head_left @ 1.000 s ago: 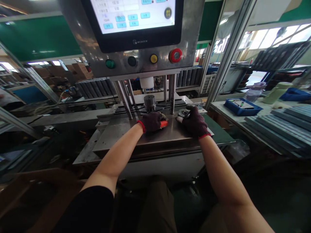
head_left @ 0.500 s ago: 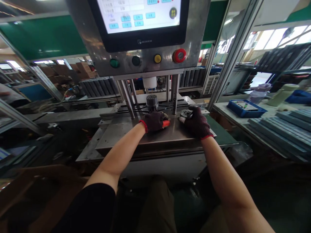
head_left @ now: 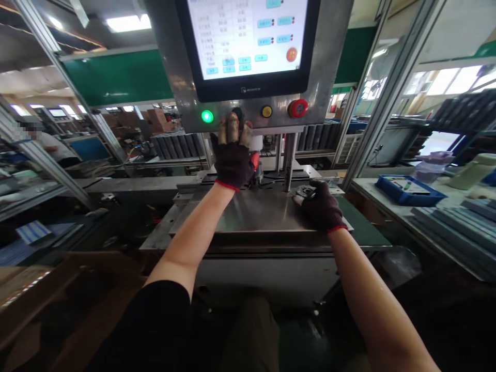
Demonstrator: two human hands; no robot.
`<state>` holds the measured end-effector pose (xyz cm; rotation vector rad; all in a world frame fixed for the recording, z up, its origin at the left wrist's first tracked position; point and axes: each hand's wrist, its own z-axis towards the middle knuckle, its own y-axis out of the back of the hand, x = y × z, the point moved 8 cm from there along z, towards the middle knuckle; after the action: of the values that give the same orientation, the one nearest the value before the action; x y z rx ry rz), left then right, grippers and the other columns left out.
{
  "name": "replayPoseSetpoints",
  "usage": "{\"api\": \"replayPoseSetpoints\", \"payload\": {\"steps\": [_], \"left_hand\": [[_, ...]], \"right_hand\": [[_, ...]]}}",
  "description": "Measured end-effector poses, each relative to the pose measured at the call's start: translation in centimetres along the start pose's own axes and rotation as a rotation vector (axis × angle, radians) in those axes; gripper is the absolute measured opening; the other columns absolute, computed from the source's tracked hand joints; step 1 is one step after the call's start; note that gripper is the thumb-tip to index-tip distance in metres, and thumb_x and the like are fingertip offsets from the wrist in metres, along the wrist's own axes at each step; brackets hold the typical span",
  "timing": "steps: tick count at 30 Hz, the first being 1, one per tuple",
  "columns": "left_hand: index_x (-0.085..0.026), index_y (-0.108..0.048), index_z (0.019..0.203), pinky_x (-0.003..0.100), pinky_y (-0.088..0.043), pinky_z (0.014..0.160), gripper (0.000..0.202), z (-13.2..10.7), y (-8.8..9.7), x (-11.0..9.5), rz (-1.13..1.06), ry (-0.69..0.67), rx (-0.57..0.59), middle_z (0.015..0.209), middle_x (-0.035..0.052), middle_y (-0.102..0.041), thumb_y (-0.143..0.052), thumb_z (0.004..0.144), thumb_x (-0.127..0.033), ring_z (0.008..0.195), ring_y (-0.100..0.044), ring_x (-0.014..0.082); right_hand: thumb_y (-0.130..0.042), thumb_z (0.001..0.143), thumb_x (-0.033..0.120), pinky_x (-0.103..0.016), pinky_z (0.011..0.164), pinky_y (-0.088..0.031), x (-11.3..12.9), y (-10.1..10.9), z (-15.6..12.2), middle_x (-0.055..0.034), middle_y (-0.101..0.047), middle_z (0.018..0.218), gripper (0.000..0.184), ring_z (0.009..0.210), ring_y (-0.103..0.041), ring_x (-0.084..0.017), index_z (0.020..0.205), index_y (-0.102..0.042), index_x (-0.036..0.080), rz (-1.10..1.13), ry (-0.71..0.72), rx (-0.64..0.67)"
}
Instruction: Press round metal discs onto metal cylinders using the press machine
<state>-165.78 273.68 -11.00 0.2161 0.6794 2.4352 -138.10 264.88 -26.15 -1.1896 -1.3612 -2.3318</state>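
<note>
My left hand [head_left: 234, 155], in a dark glove with worn tan fingertips, is raised to the metal control panel [head_left: 329, 77]. Its fingers are stretched upward, and one fingertip lies at a dark push button [head_left: 238, 111]. Left of it a green button [head_left: 207, 116] is lit. On the steel work plate [head_left: 256, 214], my right hand [head_left: 324, 206], gloved too, has its thumb and fingers around a round grey metal part [head_left: 305, 191]. Behind my left hand, the middle of the press is mostly hidden.
A touchscreen [head_left: 248, 41] sits above a yellow button [head_left: 267, 111] and a red emergency stop [head_left: 298, 108]. Steel posts [head_left: 289, 160] rise from the plate. At right are a blue tray [head_left: 411, 190] and stacked grey bars [head_left: 457, 222]. An open cardboard box [head_left: 96, 258] stands low at left.
My left hand has risen from the work plate to the panel's buttons. The green button has lit up, and the screen's round icon has turned orange. My right hand stays at the round part.
</note>
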Motion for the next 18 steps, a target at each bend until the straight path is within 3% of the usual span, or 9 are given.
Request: {"api": "replayPoseSetpoints", "payload": {"steps": [3,9,12,14,18], "left_hand": [[-0.02,-0.043,0.177,0.076,-0.008,0.142,0.088,1.7,-0.1,0.4,-0.016,-0.031,0.068,0.188,0.0188,-0.032,-0.076,0.1,-0.048,0.177,-0.02,0.0489],[-0.026,-0.05,0.171,0.07,-0.021,0.142,0.076,3.3,0.0,1.2,-0.05,-0.048,0.114,0.187,0.0054,-0.038,-0.072,0.101,-0.047,0.174,-0.024,0.0444],[-0.022,-0.06,0.163,0.07,-0.026,0.139,0.067,4.0,0.5,1.4,-0.026,-0.014,0.136,0.185,0.006,-0.042,-0.072,0.1,-0.044,0.167,-0.034,0.046],[-0.023,-0.064,0.16,0.069,-0.025,0.14,0.065,4.1,0.9,1.2,-0.055,-0.008,0.133,0.182,0.0085,-0.046,-0.071,0.1,-0.045,0.167,-0.036,0.0471],[-0.024,-0.057,0.166,0.067,-0.013,0.146,0.071,2.4,0.1,-0.2,-0.116,-0.014,0.127,0.181,0.0073,-0.048,-0.066,0.103,-0.054,0.176,-0.022,0.0436]], "right_hand": [[-0.089,0.077,0.062,-0.055,0.1,-0.064,0.0,0.1,0.1,-0.0136,-0.084,0.12,0.08,0.112,-0.081,-0.038,0.144,-0.063,0.029,0.01,0.034,-0.023],[-0.089,0.075,0.061,-0.054,0.1,-0.064,-0.4,-0.2,0.2,-0.013,-0.083,0.123,0.081,0.113,-0.08,-0.038,0.145,-0.064,0.029,0.028,0.024,-0.023],[-0.091,0.074,0.059,-0.052,0.098,-0.064,-0.3,0.0,0.0,-0.0111,-0.084,0.12,0.078,0.111,-0.08,-0.037,0.141,-0.066,0.03,0.036,0.021,-0.041],[-0.091,0.073,0.059,-0.052,0.099,-0.064,-0.2,0.0,-0.2,-0.0104,-0.084,0.118,0.078,0.113,-0.08,-0.038,0.141,-0.065,0.03,0.037,0.018,-0.041],[-0.093,0.075,0.054,-0.051,0.102,-0.063,-0.1,-0.4,-0.1,-0.0107,-0.083,0.125,0.084,0.118,-0.079,-0.038,0.148,-0.062,0.029,0.014,-0.001,-0.001]]}}
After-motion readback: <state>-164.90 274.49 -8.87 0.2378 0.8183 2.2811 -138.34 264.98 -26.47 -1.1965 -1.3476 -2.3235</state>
